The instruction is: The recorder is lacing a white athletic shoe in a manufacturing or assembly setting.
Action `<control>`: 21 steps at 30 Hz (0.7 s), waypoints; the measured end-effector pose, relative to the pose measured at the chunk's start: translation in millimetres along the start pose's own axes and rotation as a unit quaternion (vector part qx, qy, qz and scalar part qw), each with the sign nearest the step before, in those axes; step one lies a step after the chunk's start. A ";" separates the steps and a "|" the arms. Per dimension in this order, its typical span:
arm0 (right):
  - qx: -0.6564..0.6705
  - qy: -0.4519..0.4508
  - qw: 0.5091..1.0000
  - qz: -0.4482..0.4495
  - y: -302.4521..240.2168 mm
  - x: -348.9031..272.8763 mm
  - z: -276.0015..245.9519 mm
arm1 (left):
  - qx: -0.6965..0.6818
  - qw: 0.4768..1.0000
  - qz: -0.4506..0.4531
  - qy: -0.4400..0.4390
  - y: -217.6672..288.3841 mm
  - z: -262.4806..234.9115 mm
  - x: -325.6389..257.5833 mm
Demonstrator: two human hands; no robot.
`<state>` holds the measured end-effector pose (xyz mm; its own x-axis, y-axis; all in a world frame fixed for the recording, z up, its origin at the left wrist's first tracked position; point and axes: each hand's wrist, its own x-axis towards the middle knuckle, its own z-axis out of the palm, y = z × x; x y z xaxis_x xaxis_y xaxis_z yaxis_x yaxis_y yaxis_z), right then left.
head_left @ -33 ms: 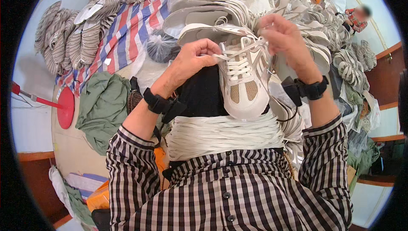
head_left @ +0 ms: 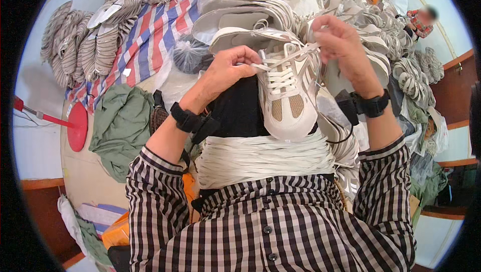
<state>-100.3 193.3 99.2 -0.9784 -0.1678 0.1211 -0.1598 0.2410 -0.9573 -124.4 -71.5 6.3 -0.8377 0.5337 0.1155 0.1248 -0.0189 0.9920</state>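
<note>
A white and beige sneaker upper (head_left: 290, 114) with a tan mesh toe lies on my lap, toe toward me. White shoelace (head_left: 284, 82) is threaded through its lower eyelets. Left of its opening, my left hand (head_left: 230, 71) is closed, thumb and forefinger pinching one lace end. On the other side my right hand (head_left: 343, 49) is raised with bent fingers, closed on the other lace (head_left: 304, 50), which stretches from the eyelets toward the fingertips. A thick bundle of white laces (head_left: 265, 157) lies across my waist.
Stacked shoe uppers (head_left: 245, 19) stand just beyond the sneaker upper. More bundled uppers (head_left: 82, 46) are at the far left, near a striped sheet (head_left: 145, 41). Green cloth (head_left: 120, 126) and a red round base (head_left: 77, 126) lie left. A person (head_left: 421, 24) is far right.
My right hand has shifted slightly to the right, drawing its lace outward. My left hand and the sneaker upper stay nearly in place.
</note>
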 end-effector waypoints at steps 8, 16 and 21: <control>0.104 0.030 0.994 0.029 -24.7 -2.3 -38.8 | 0.018 0.999 0.035 -0.021 -24.9 5.4 16.5; 0.049 -0.012 0.999 -0.001 -28.2 33.0 -72.6 | 0.223 0.964 0.111 0.096 -30.4 21.6 15.7; -0.028 0.049 0.996 0.069 -27.3 64.8 -116.6 | 0.314 0.930 0.179 0.065 -27.6 18.4 22.0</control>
<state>-174.7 287.3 163.8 -0.9992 -0.0357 0.0168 -0.0270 0.3079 -0.9510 -136.5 -43.7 -19.5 -0.7347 0.4800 0.4794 0.6602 0.3430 0.6682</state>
